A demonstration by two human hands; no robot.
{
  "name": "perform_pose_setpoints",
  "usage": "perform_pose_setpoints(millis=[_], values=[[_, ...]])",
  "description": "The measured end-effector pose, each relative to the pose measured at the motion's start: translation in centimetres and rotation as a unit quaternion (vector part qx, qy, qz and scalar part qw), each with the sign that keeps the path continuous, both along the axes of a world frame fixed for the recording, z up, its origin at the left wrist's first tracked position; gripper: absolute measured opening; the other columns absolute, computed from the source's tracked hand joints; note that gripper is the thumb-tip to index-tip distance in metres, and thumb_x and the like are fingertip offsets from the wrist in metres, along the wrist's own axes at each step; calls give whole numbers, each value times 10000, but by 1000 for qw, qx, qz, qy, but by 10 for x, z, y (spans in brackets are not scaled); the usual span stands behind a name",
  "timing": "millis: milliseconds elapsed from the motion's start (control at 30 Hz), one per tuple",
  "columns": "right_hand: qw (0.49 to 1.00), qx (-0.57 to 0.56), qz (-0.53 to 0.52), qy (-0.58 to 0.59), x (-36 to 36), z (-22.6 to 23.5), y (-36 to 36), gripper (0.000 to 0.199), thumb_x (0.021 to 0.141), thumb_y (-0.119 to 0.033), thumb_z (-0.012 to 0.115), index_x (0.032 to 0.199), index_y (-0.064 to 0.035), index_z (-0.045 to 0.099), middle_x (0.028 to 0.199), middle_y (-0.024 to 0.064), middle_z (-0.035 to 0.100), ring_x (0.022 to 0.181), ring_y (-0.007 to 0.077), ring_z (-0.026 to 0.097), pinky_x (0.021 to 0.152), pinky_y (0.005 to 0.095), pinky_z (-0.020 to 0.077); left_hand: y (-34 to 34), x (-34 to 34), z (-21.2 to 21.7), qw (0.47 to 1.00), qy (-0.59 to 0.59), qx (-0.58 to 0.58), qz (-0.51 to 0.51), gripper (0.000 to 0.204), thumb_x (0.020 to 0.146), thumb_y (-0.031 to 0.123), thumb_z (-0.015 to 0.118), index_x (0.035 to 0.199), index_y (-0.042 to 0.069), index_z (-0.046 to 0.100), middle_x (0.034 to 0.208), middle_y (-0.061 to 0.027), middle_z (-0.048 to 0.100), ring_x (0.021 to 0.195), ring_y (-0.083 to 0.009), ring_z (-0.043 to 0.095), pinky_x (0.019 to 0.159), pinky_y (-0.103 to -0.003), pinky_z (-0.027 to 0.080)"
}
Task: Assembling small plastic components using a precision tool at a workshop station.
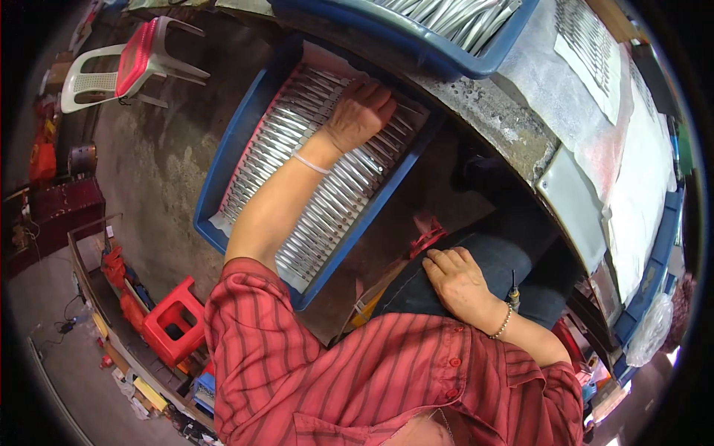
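Lower tub (pixel 222 178): before the person, left of the desk (pixel 513 126); rows of metal pieces (pixel 327 204) inside. Left hand (pixel 361 115): in the lower tub, at the far end of the rows. Right hand (pixel 462 286): on the person's thigh (pixel 494 256), right of the lower tub. Upper tub (pixel 409 48): on the desk, beyond the lower tub; loose pieces (pixel 454 18) heaped within. Paper (pixel 636 186): on the desk, right of the upper tub. Panel (pixel 573 204): at the desk's edge, left of the paper. Chair (pixel 137 63): on the floor (pixel 163 175), left of the lower tub. Stool (pixel 175 320): left of the person, nearer than the chair.
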State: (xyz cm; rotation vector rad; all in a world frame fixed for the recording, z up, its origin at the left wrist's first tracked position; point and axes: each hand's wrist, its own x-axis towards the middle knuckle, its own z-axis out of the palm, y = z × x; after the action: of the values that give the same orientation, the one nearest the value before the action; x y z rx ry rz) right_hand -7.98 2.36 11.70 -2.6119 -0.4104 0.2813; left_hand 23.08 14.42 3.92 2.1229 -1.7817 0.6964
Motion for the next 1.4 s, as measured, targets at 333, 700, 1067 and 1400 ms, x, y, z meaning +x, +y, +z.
perform_pose_setpoints(millis=[333, 700, 1067, 1400], values=[[1000, 9, -12, 8, -2, 0, -2, 329, 754, -63, 571, 1068, 31, 605, 1120, 157, 596, 988, 276, 572, 910, 385, 420, 2, -19, -17, 997, 34, -6, 76, 118, 721, 136, 589, 811, 64, 616, 878, -79, 589, 911, -251, 575, 792, -406, 454], [999, 37, -27, 23, -3, -3, -5, 327, 748, -69, 606, 1064, 17, 610, 1099, 142, 596, 975, 275, 564, 900, 382, 414, 2, -23, 2, 978, 163, -21, 126, 279, 774, 50, 566, 1039, 52, 652, 1014, -149, 626, 942, -348, 594, 848, -468, 463], [998, 51, -44, 18, -3, -5, -6, 307, 749, -65, 628, 1049, 1, 621, 1040, 111, 604, 952, 257, 569, 876, 374, 422, 11, 28, -20, 851, 413, -142, 291, 142, 848, 112, 577, 927, 81, 691, 952, -173, 661, 909, -358, 631, 797, -394, 497], [997, 57, -48, 4, -1, -7, -6, 267, 760, -74, 633, 1020, -12, 632, 1005, 102, 608, 914, 253, 572, 852, 369, 424, 11, 29, -19, 898, 353, -58, 255, 220, 780, 39, 571, 956, 86, 695, 935, -184, 650, 906, -362, 618, 790, -409, 495]])
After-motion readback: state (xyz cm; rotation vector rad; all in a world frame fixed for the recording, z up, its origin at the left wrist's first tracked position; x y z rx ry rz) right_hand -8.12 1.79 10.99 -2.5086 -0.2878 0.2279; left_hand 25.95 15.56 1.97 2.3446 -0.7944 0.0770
